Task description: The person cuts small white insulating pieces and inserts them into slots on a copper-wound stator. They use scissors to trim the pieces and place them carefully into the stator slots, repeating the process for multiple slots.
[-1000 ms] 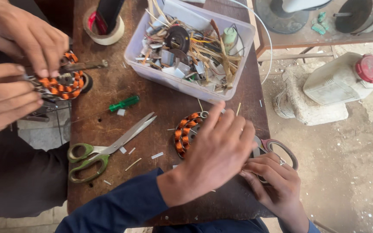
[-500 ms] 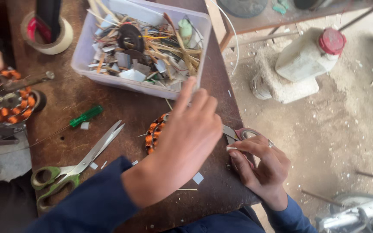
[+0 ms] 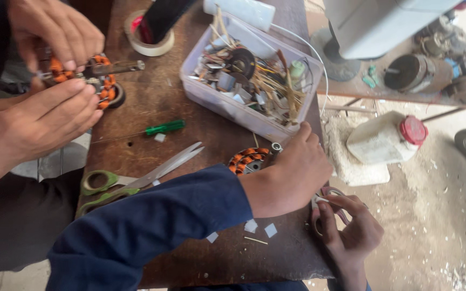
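Note:
My left hand [image 3: 289, 175], in a blue sleeve, reaches across the brown wooden table [image 3: 152, 102] and grips a round stator with orange windings [image 3: 246, 158], covering its right half. My right hand [image 3: 351, 231] sits at the table's near right edge. Its fingers are through the loops of small pink-handled scissors [image 3: 333, 193], whose blades are hidden under my left hand. Small white paper scraps [image 3: 269, 230] lie just below my left wrist.
A co-worker's two hands [image 3: 44, 118] at the left hold another orange-wound stator [image 3: 103, 89]. Green-handled scissors [image 3: 136, 180], a green screwdriver [image 3: 163, 128], a tape roll [image 3: 149, 46] and a clear plastic box of parts [image 3: 233, 110] are on the table. A white red-capped jug [image 3: 384, 140] stands on the ground.
My left hand's spread fingers have closed down onto the stator. My right hand stays beside it with the small scissors. The view has swung, bringing the co-worker's hands fully in.

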Demonstrator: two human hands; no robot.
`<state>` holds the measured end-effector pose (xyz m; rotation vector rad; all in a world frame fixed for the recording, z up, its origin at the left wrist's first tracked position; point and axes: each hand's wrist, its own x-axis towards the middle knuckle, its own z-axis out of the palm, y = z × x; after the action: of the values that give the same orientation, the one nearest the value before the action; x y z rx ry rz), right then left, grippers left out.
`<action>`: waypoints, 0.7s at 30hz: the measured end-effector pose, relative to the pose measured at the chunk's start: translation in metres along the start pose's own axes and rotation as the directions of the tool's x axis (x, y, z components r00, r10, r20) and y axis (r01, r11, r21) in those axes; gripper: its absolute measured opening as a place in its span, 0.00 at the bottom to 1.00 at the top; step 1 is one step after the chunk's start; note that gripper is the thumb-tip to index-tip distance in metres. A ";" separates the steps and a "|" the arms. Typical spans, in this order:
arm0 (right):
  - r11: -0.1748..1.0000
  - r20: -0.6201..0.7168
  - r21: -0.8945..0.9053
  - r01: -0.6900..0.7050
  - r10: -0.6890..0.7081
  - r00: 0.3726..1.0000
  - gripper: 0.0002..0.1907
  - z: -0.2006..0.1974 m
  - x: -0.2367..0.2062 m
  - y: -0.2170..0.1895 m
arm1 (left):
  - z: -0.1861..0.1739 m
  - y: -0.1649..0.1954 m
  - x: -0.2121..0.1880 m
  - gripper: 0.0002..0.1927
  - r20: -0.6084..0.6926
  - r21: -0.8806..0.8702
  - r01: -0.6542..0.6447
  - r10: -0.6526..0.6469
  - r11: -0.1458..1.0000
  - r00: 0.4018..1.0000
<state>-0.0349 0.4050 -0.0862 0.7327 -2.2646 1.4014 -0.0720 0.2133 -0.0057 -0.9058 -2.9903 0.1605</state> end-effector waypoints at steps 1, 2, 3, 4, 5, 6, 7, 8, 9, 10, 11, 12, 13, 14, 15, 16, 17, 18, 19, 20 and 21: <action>0.999 -0.002 -0.034 0.011 -0.011 1.000 0.12 0.000 0.001 -0.002 | 0.000 -0.001 -0.002 0.09 0.010 -0.014 -0.013 0.013 1.000 1.000; 0.997 -0.009 -0.072 0.019 -0.019 1.000 0.12 0.000 0.001 -0.003 | 0.001 -0.003 -0.004 0.08 -0.007 -0.044 -0.012 0.011 0.999 1.000; 0.997 -0.034 -0.077 0.001 -0.004 0.999 0.11 0.000 0.000 -0.006 | 0.001 -0.005 -0.004 0.07 -0.025 -0.074 -0.016 0.014 0.997 1.000; 0.997 -0.060 -0.082 -0.016 0.011 0.998 0.11 0.000 -0.001 -0.008 | 0.001 -0.007 -0.005 0.07 -0.044 -0.105 -0.020 0.016 0.994 0.999; 0.996 -0.088 -0.085 -0.035 0.027 0.996 0.10 0.001 -0.002 -0.010 | 0.002 -0.010 -0.006 0.07 -0.078 -0.139 -0.022 0.011 0.990 0.997; 0.994 -0.103 -0.107 -0.018 0.007 0.995 0.10 0.001 -0.003 -0.011 | 0.002 -0.013 -0.008 0.08 -0.110 -0.172 -0.025 0.006 0.985 0.994; 0.992 -0.116 -0.128 -0.003 -0.012 0.993 0.09 0.001 -0.003 -0.011 | 0.004 -0.016 -0.011 0.08 -0.140 -0.208 -0.027 -0.003 0.978 0.990; 0.989 -0.129 -0.150 0.010 -0.030 0.991 0.09 0.001 -0.003 -0.011 | 0.005 -0.018 -0.014 0.08 -0.162 -0.191 -0.039 0.008 0.981 0.987; 0.987 -0.136 -0.162 0.005 -0.027 0.990 0.09 0.002 -0.004 -0.011 | 0.006 -0.019 -0.017 0.08 -0.183 -0.176 -0.052 0.019 0.983 0.983; 0.985 -0.143 -0.173 -0.002 -0.023 0.989 0.09 0.002 -0.004 -0.010 | 0.007 -0.020 -0.021 0.08 -0.204 -0.161 -0.064 0.030 0.985 0.979; 0.982 -0.152 -0.187 -0.009 -0.020 0.988 0.09 0.001 -0.004 -0.009 | 0.007 -0.019 -0.023 0.07 -0.192 -0.147 -0.055 0.026 0.988 0.981; 0.980 -0.128 -0.201 0.005 -0.031 0.991 0.10 -0.001 -0.004 -0.007 | 0.006 -0.017 -0.025 0.06 -0.181 -0.133 -0.047 0.022 0.990 0.983; 0.977 -0.104 -0.214 0.018 -0.041 0.994 0.11 -0.003 -0.002 -0.005 | 0.006 -0.017 -0.026 0.06 -0.170 -0.119 -0.041 0.020 0.992 0.985; 0.973 -0.082 -0.228 0.030 -0.050 0.995 0.11 -0.006 -0.002 -0.003 | 0.005 -0.016 -0.026 0.05 -0.183 -0.146 -0.049 0.021 0.988 0.983; 0.964 -0.069 -0.261 0.049 -0.070 0.995 0.11 -0.008 -0.002 -0.001 | 0.004 -0.017 -0.027 0.04 -0.196 -0.173 -0.056 0.021 0.983 0.980; 0.954 -0.053 -0.291 0.072 -0.091 0.994 0.11 -0.010 -0.003 0.001 | 0.003 -0.017 -0.027 0.04 -0.209 -0.198 -0.060 0.017 0.978 0.978; 0.943 -0.037 -0.318 0.098 -0.115 0.993 0.10 -0.010 -0.004 0.003 | 0.002 -0.018 -0.027 0.03 -0.206 -0.203 -0.062 0.020 0.977 0.978; 0.951 -0.022 -0.289 0.108 -0.119 0.993 0.11 -0.009 -0.006 0.005 | 0.001 -0.019 -0.027 0.03 -0.201 -0.210 -0.065 0.022 0.976 0.979; 0.958 -0.006 -0.262 0.113 -0.119 0.993 0.11 -0.008 -0.010 0.006 | 0.000 -0.018 -0.027 0.03 -0.195 -0.222 -0.069 0.025 0.973 0.981; 0.965 0.010 -0.233 0.122 -0.123 0.992 0.11 -0.007 -0.012 0.008 | 0.000 -0.018 -0.028 0.03 -0.206 -0.234 -0.081 0.032 0.969 0.978; 0.963 -0.007 -0.234 0.134 -0.140 0.990 0.10 -0.007 -0.012 0.010 | 0.000 -0.019 -0.028 0.04 -0.218 -0.245 -0.092 0.038 0.965 0.975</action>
<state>-0.0310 0.4182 -0.0974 0.7730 -2.2623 1.0536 -0.0590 0.1821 -0.0030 -0.9728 -2.8244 -0.3077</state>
